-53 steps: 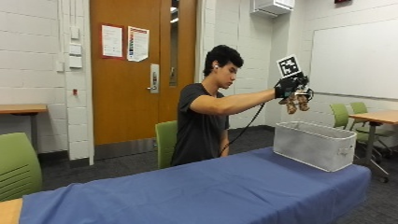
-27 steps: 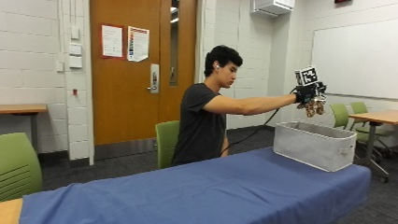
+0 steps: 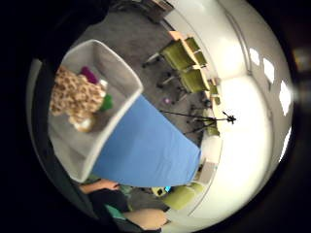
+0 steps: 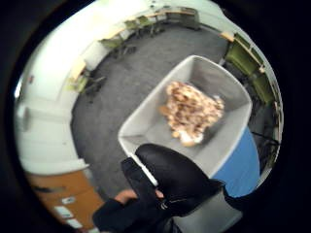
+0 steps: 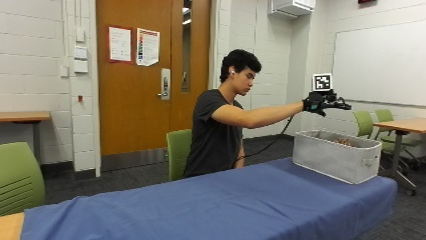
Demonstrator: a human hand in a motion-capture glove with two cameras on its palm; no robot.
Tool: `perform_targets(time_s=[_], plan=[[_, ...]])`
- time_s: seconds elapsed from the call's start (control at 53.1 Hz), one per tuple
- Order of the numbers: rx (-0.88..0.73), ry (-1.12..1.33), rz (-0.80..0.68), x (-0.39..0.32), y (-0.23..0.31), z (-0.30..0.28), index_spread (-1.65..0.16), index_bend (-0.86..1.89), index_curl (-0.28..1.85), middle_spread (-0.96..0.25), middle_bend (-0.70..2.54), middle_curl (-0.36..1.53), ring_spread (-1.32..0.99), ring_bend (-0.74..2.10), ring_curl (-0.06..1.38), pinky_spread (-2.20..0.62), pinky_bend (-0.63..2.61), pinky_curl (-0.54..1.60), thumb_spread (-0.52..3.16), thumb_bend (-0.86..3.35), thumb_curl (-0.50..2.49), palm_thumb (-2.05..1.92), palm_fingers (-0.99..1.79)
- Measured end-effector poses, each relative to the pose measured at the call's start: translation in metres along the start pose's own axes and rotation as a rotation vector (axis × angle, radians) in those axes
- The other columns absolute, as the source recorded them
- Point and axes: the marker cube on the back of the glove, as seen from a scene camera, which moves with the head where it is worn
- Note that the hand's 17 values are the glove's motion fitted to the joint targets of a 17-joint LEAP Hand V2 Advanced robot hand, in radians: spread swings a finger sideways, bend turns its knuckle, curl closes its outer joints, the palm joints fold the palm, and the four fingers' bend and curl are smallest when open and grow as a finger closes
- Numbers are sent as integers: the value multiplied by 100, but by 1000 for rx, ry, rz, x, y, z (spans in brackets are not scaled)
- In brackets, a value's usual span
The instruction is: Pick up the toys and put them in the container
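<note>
The person sits upright with the right arm stretched out straight at shoulder height, slightly raised toward the wrist. The gloved right hand is held out at the arm's end, fingers spread and relaxed, grip empty. The thumb-side palm view shows the gloved thumb extended, nothing pinched.

The person wears a dark short-sleeved T-shirt that leaves the forearms bare. The right hand has 1 black glove with black straps; the hair is short and dark.
</note>
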Motion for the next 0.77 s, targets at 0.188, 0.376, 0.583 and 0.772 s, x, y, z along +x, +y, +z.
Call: perform_targets(time_s=[0.188, 0.376, 0.583, 0.772], plan=[[-88, -68, 114, -21, 76, 11, -13, 13, 45, 2, 34, 42, -16, 51, 30, -7, 79, 35, 107, -9, 45, -12, -12], [-112, 9, 155, 49, 156, 52, -14, 15, 43, 2, 31, 41, -15, 44, 28, -5, 74, 33, 116, -7, 34, -10, -7], [-40, -6, 332, 91, 226, 78, -15, 15, 40, -1, 32, 42, -16, 41, 28, -5, 72, 33, 121, -6, 26, -8, -2], [-50, -65, 383, 106, 256, 93, -17, 15, 38, -3, 33, 42, -17, 41, 28, -5, 70, 33, 124, -5, 22, -8, -2]])
